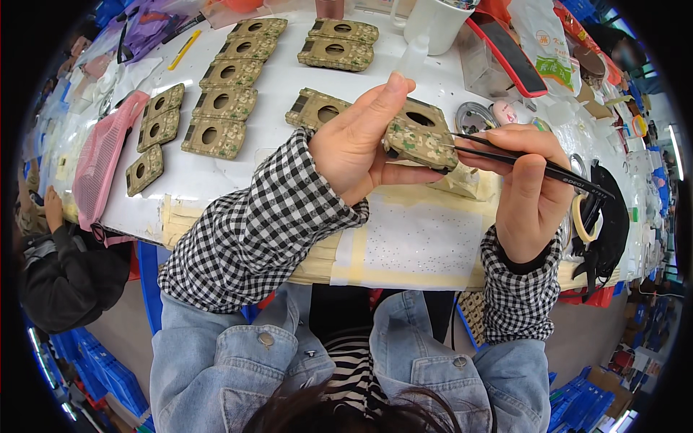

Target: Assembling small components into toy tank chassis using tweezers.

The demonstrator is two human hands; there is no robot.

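My left hand (357, 141) grips a camouflage-painted model tank hull (419, 137) with a round hole in its top, tilted above the table's near edge. My right hand (530, 169) is closed on black tweezers (516, 153); their tips meet the hull's right side. Anything between the tips is too small to tell. Just behind my left hand lies another camouflage hull (307, 108), partly covered by it. Beneath both hands, a white paper sheet (426, 242) carries many tiny scattered specks. A translucent bottle (413, 58) shows beyond my left thumb.
Several similar hulls (220, 103) stand in a row at left, with more hulls (336, 54) farther back. At left lies a pink mesh pouch (108, 159). A white mug (438, 27), a red-edged phone (507, 58) and a black cloth item (608, 220) occupy the right side. Another person (68, 267) sits left.
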